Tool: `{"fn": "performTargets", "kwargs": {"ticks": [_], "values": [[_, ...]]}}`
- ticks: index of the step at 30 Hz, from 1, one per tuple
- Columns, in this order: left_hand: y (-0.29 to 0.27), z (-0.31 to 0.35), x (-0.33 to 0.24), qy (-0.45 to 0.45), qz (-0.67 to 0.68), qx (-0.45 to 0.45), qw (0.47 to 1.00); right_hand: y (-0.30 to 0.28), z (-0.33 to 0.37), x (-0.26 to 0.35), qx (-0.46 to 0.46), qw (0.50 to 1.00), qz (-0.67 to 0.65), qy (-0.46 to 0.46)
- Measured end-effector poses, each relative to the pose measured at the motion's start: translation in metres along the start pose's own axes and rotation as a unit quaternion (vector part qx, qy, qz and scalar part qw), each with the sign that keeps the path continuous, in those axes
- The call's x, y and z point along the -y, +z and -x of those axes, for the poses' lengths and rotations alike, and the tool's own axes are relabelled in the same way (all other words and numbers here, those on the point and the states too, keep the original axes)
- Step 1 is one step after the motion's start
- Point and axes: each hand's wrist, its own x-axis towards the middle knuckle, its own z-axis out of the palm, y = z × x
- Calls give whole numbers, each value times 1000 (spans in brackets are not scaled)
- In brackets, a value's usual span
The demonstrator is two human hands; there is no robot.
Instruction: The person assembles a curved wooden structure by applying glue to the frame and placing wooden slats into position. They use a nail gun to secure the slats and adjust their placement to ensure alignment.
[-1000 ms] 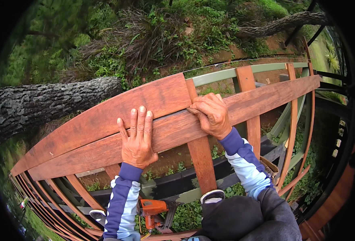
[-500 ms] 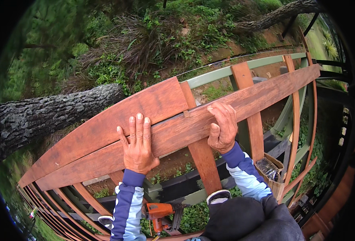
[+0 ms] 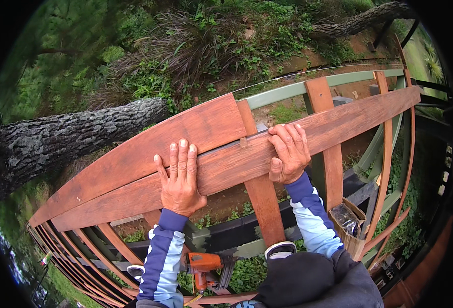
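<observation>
Across two long reddish-brown wooden planks, the left hand point(image 3: 180, 187) stays pressed flat, as it does a second ago, its fingers straight and slightly parted over the seam, grasping nothing. The right hand point(image 3: 290, 154) differs: no longer pinched at the seam's end, it sits farther right on the nearer plank point(image 3: 221, 167), half curled, thumb apart, fingertips at the far edge; whether it clenches the wood, I cannot tell. The small brown wooden block point(image 3: 244, 142), now uncovered, sits at the seam beside the squared end of the farther plank point(image 3: 149, 146). Both planks lie over reddish-brown wooden crosspieces point(image 3: 266, 210).
</observation>
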Motion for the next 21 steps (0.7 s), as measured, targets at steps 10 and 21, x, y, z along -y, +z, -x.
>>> {"fn": "performTargets", "kwargs": {"ticks": [10,21], "values": [[-5,7,7,-4,36,35,999,8,-4,4,-17,999,-14,-46],[-2,8,8,6,12,10,1000,8,-3,5,7,998,15,-53]]}}
